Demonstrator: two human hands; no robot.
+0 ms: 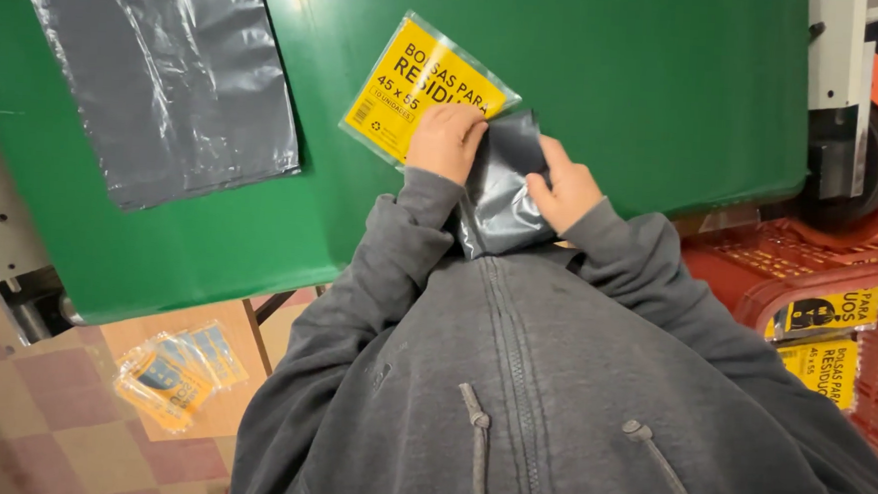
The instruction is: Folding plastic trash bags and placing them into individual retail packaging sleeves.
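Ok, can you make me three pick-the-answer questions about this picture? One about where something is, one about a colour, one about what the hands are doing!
1. Where does the flat grey plastic sheet lie?
A. on the floor
B. on the green table, far left
C. in the red crate

2. What colour is the label of the packet?
A. yellow
B. blue
C. white

3. What are the left hand and right hand doing?
A. resting flat
B. gripping folded grey bags
C. holding scissors

Answers: 1 B, the sheet lies spread on the green top. 2 A, its face is yellow. 3 B, both hands clutch the bundle.
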